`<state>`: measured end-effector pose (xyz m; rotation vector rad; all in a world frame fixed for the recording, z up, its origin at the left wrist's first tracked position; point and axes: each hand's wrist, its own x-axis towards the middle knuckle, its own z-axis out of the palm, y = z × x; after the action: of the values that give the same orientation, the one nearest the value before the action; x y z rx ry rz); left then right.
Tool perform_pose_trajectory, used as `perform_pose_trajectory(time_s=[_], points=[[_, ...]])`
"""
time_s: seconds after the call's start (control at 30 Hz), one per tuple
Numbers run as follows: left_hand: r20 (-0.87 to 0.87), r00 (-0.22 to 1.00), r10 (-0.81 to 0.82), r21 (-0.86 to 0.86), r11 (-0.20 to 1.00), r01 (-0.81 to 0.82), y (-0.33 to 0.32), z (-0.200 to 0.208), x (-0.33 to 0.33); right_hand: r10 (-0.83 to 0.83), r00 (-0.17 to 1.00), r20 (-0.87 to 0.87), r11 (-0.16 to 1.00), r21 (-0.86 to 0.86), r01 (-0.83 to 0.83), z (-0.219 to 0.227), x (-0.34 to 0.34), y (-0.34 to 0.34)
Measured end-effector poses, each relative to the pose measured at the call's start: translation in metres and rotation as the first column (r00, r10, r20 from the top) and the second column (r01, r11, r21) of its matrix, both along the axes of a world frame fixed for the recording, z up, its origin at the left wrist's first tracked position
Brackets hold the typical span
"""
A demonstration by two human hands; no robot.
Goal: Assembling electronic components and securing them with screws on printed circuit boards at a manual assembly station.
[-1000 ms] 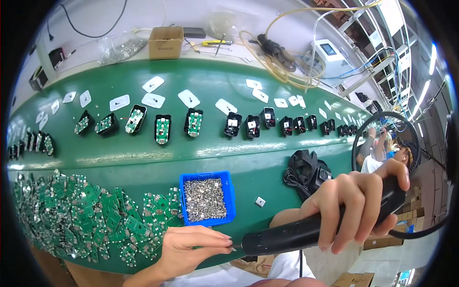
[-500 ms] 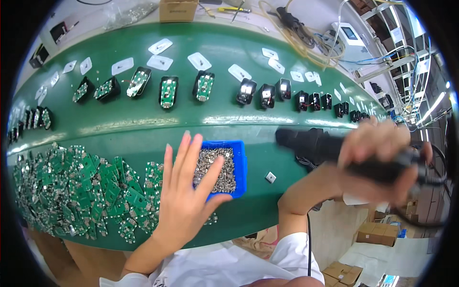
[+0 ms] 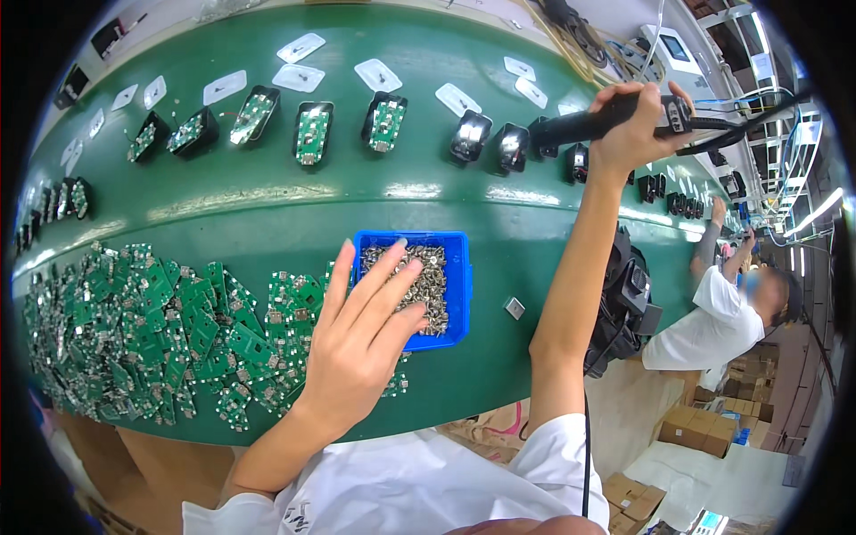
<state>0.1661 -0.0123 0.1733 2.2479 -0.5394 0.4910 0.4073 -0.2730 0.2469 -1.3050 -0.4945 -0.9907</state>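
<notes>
My left hand [image 3: 352, 361] reaches over a blue plastic bin [image 3: 461, 294] with its fingers stretched out. The fingertips lie above or on the small silver screws [image 3: 432, 290] inside; actual contact is hard to tell. At the upper right, my right hand [image 3: 631, 134] is wrapped round a corded black electric screwdriver [image 3: 571, 130], held roughly level with its front end pointing left. That front end passes in front of some black housings, near a closed-looking black housing [image 3: 513, 147]. Farther left, black housings hold green circuit boards [image 3: 387, 123].
A large heap of green circuit boards [image 3: 178, 330] covers the bench's left side. White plastic covers [image 3: 300, 78] lie along the far side. Right of the bin sits a small metal block [image 3: 514, 308]; black gear [image 3: 624, 303] hangs by the bench edge. A co-worker [image 3: 713, 312] works at the right.
My right hand has carried the screwdriver up and away from me, over the row of housings. My left hand has stayed over the bin, its fingers slightly closer together. The view has shifted.
</notes>
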Motion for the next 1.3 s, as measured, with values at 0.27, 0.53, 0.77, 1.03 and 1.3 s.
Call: perform_pose_trajectory(time_s=[0.27, 0.53, 0.77, 1.03, 1.3], points=[[0.004, 0.995, -0.095, -0.171, 0.981, 0.094, 0.003, 0.002, -0.002, 0.042, 0.999, -0.023, 0.998, -0.038, -0.043, -0.009, -0.002, 0.004], [-0.029, 0.989, -0.143, -0.313, 0.941, 0.127, 0.0, 0.005, 0.002, 0.095, 0.992, -0.082, 0.994, -0.046, -0.099, -0.026, 0.0, 0.012], [0.019, 0.989, -0.144, -0.386, 0.912, 0.14, 0.004, 0.003, 0.004, 0.088, 0.98, -0.177, 0.993, 0.095, -0.072, -0.029, 0.018, -0.014], [0.048, 0.981, -0.187, -0.421, 0.887, 0.189, 0.004, 0.014, -0.004, 0.501, 0.865, 0.021, 0.852, 0.162, -0.497, 0.091, -0.1, -0.033], [0.073, 0.944, -0.322, -0.412, 0.852, 0.323, -0.004, 0.029, -0.021, 0.902, 0.255, 0.348, 0.216, 0.147, -0.965, 0.109, -0.186, -0.005]])
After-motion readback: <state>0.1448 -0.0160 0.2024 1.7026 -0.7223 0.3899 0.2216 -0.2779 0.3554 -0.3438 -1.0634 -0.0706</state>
